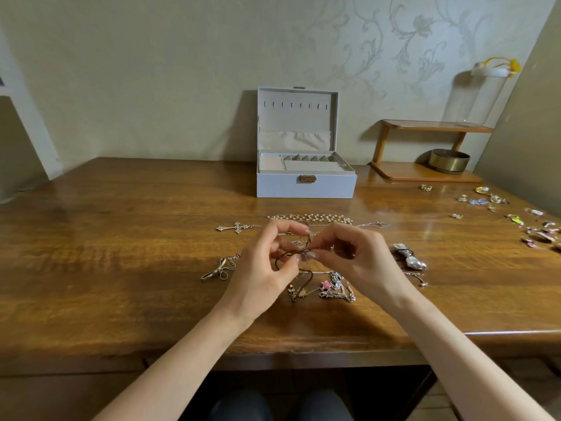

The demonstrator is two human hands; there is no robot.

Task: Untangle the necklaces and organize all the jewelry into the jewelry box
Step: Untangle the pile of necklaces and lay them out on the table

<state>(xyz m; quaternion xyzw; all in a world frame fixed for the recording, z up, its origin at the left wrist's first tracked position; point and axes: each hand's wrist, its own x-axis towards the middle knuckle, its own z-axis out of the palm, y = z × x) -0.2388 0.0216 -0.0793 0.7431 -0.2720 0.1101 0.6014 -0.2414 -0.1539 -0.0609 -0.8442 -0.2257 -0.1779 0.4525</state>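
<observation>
A tangle of necklaces (335,288) lies on the wooden table (121,238) in front of me. My left hand (264,268) and my right hand (358,262) meet above it, both pinching a dark cord necklace (307,247) with a small star charm at the knot. The cord hangs down between my hands. A cross pendant (237,227), a beaded chain (312,217) and a bow pendant (217,270) lie around the tangle. The white jewelry box (306,185) stands open at the back centre, its compartments showing.
Loose earrings and small pieces (498,205) are scattered along the table's right side. A pearl-like pendant (409,258) lies just right of my right hand. A wooden shelf (425,153) with a brass bowl (449,161) stands at the back right.
</observation>
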